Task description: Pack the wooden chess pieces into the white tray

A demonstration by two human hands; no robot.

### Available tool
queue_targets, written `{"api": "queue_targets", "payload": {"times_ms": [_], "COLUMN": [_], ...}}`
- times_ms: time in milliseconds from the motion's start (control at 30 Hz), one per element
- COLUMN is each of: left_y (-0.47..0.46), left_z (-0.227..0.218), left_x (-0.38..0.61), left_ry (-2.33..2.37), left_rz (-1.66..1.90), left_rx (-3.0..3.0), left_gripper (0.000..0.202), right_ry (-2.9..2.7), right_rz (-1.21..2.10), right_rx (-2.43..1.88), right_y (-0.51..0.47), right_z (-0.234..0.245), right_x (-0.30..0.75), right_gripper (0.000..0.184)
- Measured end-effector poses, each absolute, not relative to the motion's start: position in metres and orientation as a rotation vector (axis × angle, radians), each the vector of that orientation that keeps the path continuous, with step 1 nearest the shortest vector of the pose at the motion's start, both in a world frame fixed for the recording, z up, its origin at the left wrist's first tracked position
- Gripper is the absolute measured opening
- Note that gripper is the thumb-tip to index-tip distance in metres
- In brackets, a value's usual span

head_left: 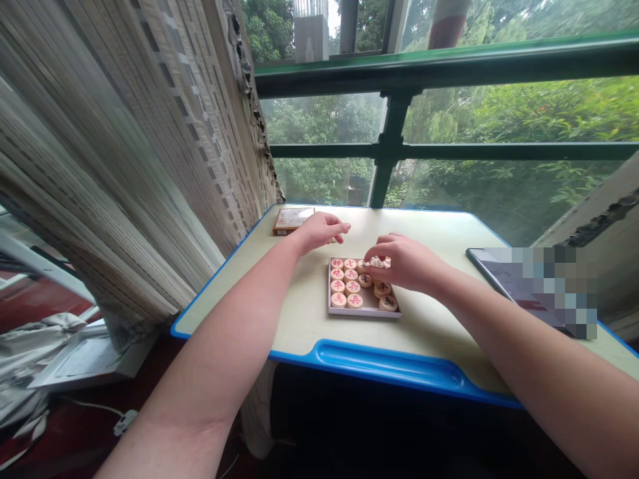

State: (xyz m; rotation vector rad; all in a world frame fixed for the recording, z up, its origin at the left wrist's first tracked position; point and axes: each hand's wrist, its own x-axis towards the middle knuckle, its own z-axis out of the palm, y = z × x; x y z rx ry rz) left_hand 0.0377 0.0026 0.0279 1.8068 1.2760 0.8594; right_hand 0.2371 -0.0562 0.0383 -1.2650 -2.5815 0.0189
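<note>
A shallow open box point(364, 314) of round wooden Chinese chess pieces stands on the table in front of me. Red-marked pieces point(352, 287) fill its left side; black-marked pieces point(388, 303) are on the right, with a gap near the front. My right hand point(399, 259) reaches over the far right part of the box, its bent fingers closed on a Chinese chess piece point(368, 263) and covering some neighbours. Behind the box, my left hand point(323, 229) hovers above the table, fingers loosely bent and apart. Something small and pale shows below it, partly hidden.
The pale table point(299, 326) has a blue edge and a blue front tray groove point(389, 362). A flat printed box point(293, 219) lies at the back left. On the right is a tablet point(519, 286), partly pixelated. Curtains point(164, 133) hang at left; a green-framed window stands behind.
</note>
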Motion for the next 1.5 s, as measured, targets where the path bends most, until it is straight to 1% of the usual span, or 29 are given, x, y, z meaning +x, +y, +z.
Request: {"api": "queue_targets", "payload": {"times_ms": [133, 300, 433, 567, 733, 833, 933, 1000, 1067, 1167, 1333, 1500], "left_y": [0.002, -0.003, -0.009, -0.012, -0.015, -0.017, -0.018, -0.017, -0.015, -0.013, -0.013, -0.011], "left_z": [0.029, 0.031, 0.035, 0.037, 0.037, 0.038, 0.037, 0.035, 0.031, 0.026, 0.025, 0.025], "left_x": [0.037, 0.039, 0.044, 0.048, 0.048, 0.050, 0.054, 0.057, 0.061, 0.066, 0.065, 0.063], "left_ry": [1.277, 1.204, 1.145, 1.159, 1.203, 1.257, 1.275, 1.273, 1.279, 1.313, 1.316, 1.283], "left_rz": [0.816, 0.664, 0.725, 0.740, 0.572, 0.522, 0.548, 0.574, 0.601, 0.637, 0.632, 0.576], "left_rx": [1.823, 1.900, 1.959, 1.983, 2.000, 2.017, 2.030, 2.033, 2.017, 1.977, 1.933, 1.970], "left_gripper": [0.038, 0.035, 0.029, 0.028, 0.035, 0.037, 0.035, 0.034, 0.033, 0.031, 0.023, 0.027], "right_ry": [-2.504, -2.357, -2.295, -2.359, -2.434, -2.478, -2.597, -2.660, -2.692, -2.696, -2.644, -2.665], "right_rz": [-0.051, -0.081, -0.079, 0.078, 0.405, 0.585, 0.580, 0.468, 0.333, 0.234, 0.164, 0.128], "right_rx": [-1.417, -1.599, -1.757, -2.028, -2.123, -2.012, -1.802, -1.797, -1.809, -1.804, -1.614, -1.347], "right_y": [-0.062, -0.059, -0.045, -0.027, -0.018, -0.022, -0.029, -0.032, -0.035, -0.039, -0.050, -0.065], "right_z": [0.049, 0.058, 0.056, 0.052, 0.052, 0.054, 0.054, 0.052, 0.052, 0.055, 0.062, 0.058], "right_x": [0.239, 0.245, 0.258, 0.279, 0.303, 0.306, 0.298, 0.292, 0.286, 0.281, 0.271, 0.250], "right_gripper": [0.018, 0.024, 0.025, 0.028, 0.026, 0.032, 0.041, 0.038, 0.030, 0.024, 0.028, 0.028]}}
